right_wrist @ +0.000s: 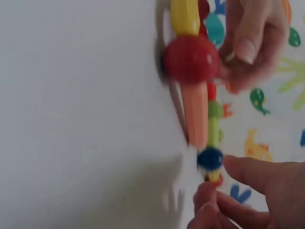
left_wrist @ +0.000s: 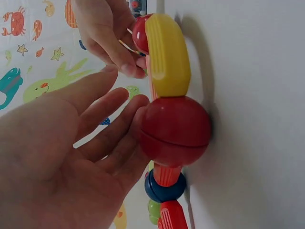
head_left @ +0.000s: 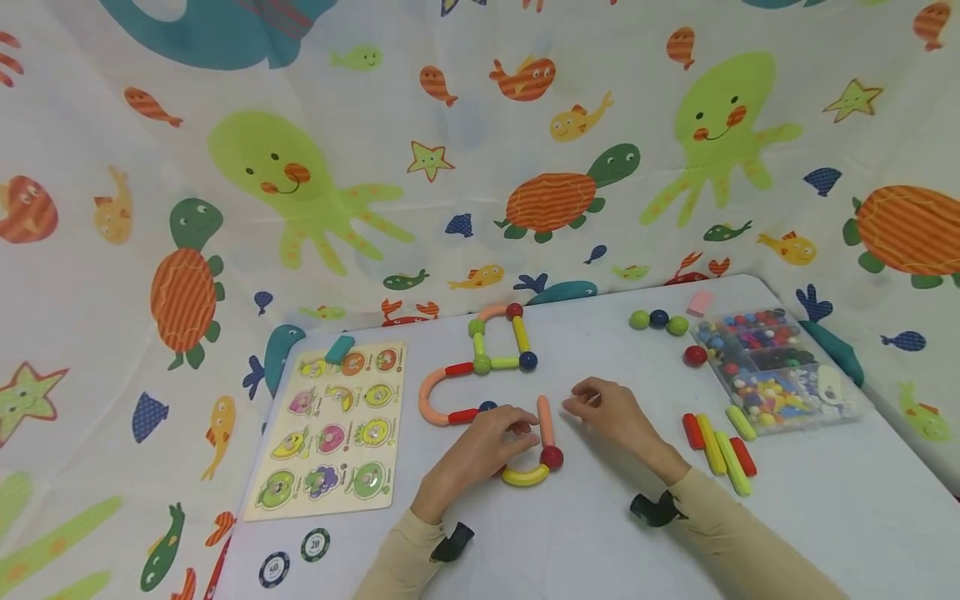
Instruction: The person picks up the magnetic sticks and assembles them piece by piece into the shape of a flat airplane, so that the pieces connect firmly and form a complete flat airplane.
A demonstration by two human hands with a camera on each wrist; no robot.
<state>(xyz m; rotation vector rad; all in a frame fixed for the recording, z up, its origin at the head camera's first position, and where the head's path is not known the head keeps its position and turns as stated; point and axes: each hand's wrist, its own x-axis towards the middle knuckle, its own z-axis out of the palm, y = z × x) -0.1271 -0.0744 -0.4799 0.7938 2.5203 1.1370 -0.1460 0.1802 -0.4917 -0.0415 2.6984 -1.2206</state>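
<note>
A chain of magnetic building sticks and balls lies on the white table. My left hand (head_left: 480,446) is at its lower left part, its relaxed fingers right beside a red ball (left_wrist: 175,131) that it mostly hides in the head view. From that ball a curved yellow stick (head_left: 527,477) leads to another red ball (head_left: 551,457), and a straight salmon stick (head_left: 546,421) points away from it. My right hand (head_left: 618,421), fingers loosely bent and holding nothing, hovers to the right of the salmon stick's far end. A blue ball (head_left: 487,406) shows past the left hand.
The chain continues through red sticks (head_left: 461,369) and a curved salmon stick (head_left: 430,397) to a loop with green balls (head_left: 482,364). Left lies a fruit puzzle board (head_left: 400,400); right, loose sticks (head_left: 711,446), a bead box (head_left: 810,423) and loose balls (head_left: 658,319). Two chips (head_left: 315,544) lie front left.
</note>
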